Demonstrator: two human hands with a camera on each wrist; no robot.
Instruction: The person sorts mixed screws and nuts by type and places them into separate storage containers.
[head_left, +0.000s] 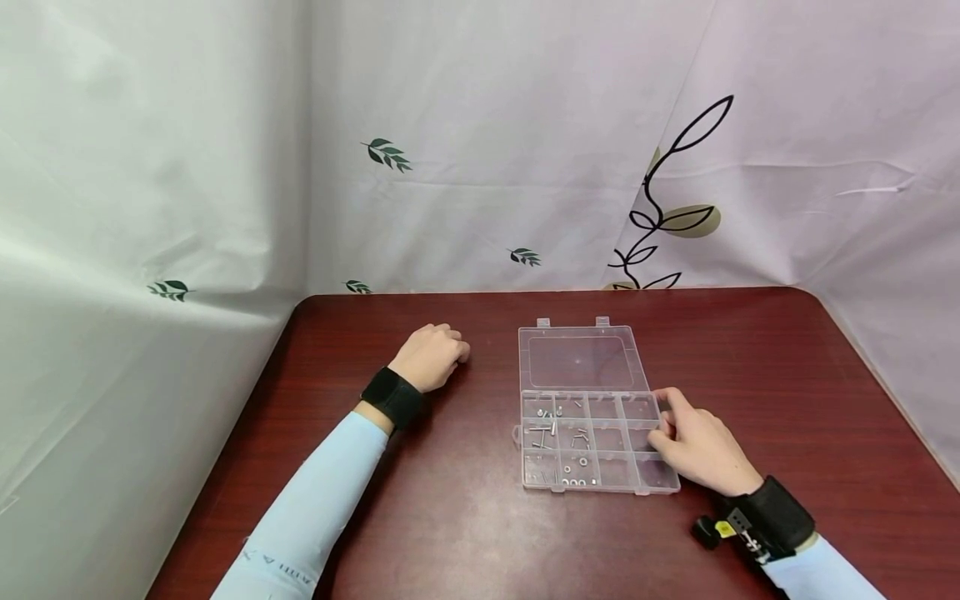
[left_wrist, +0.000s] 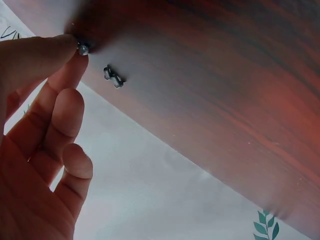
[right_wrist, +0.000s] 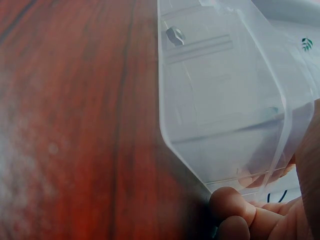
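Near the far left part of the table, my left hand (head_left: 427,357) pinches a small shiny metal piece (left_wrist: 83,49) between thumb and index finger; its exact kind is unclear. Two similar dark, shiny metal pieces (left_wrist: 113,76) lie on the table beside those fingertips. In the head view the hand hides all of these. My right hand (head_left: 701,442) grips the right side of a clear plastic compartment box (head_left: 600,487), with the thumb at its near wall. Small screws, nuts and washers (head_left: 573,482) lie in the box's left and middle compartments.
The box's clear lid (head_left: 577,358) lies folded back toward the far edge of the dark red wooden table (head_left: 450,517). White cloth (head_left: 480,150) with leaf prints hangs behind and to the left. Each wrist wears a black strap (head_left: 393,397).
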